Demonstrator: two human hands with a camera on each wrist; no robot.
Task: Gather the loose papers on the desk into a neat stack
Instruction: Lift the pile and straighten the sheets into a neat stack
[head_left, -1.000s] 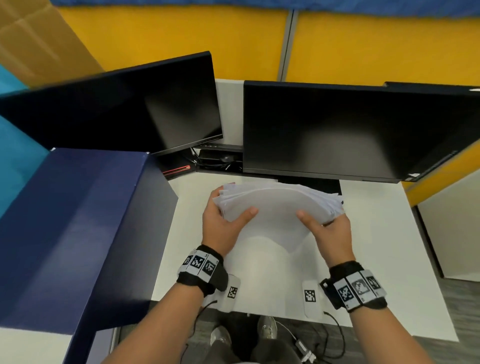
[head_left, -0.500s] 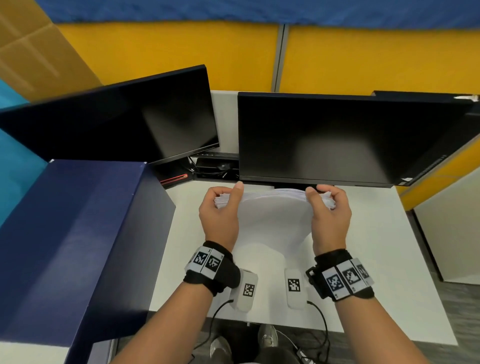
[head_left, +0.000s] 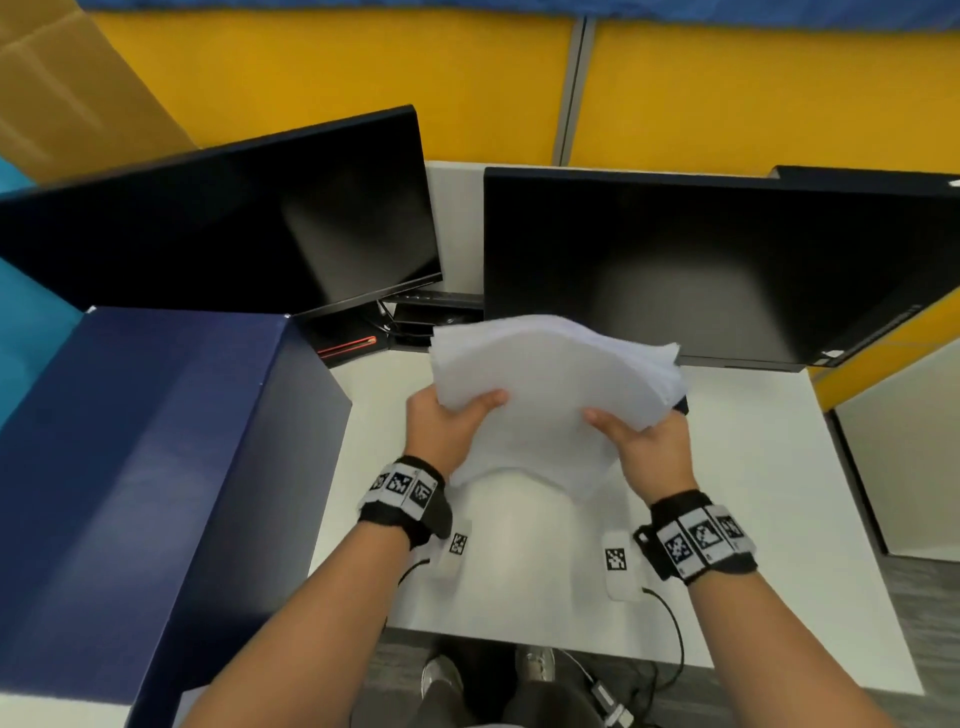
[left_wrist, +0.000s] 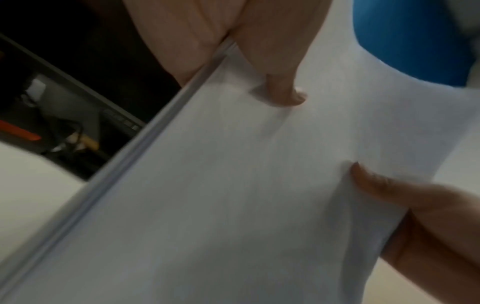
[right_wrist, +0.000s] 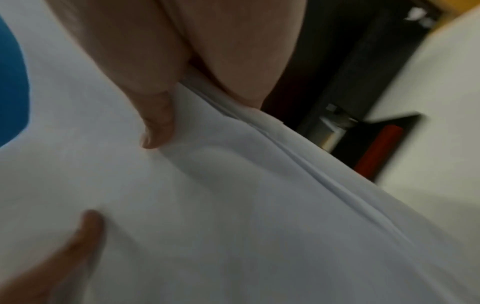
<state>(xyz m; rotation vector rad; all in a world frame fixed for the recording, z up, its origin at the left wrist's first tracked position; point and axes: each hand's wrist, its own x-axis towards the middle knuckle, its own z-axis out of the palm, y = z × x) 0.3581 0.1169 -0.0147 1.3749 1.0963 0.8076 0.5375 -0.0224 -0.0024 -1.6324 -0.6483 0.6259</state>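
Observation:
A thick stack of white papers (head_left: 550, 384) is held up above the white desk (head_left: 753, 467), bowed upward in the middle, its near edge drooping. My left hand (head_left: 447, 421) grips its left side, thumb on top and fingers underneath. My right hand (head_left: 644, 441) grips the right side the same way. In the left wrist view the paper stack (left_wrist: 233, 195) fills the frame with my thumb pressing on it. The right wrist view shows the paper stack (right_wrist: 233, 205) under my thumb, its sheet edges slightly uneven.
Two dark monitors (head_left: 234, 228) (head_left: 701, 265) stand at the back of the desk. A large dark blue box (head_left: 130, 467) sits at the left, close to my left arm. A yellow partition (head_left: 727, 93) rises behind. Cables and my shoes (head_left: 441, 680) show below the desk's front edge.
The stack stood on edge on the desk half a second ago with my hands clasping its top. Now it is lifted and tilted flat, thumbs on top.

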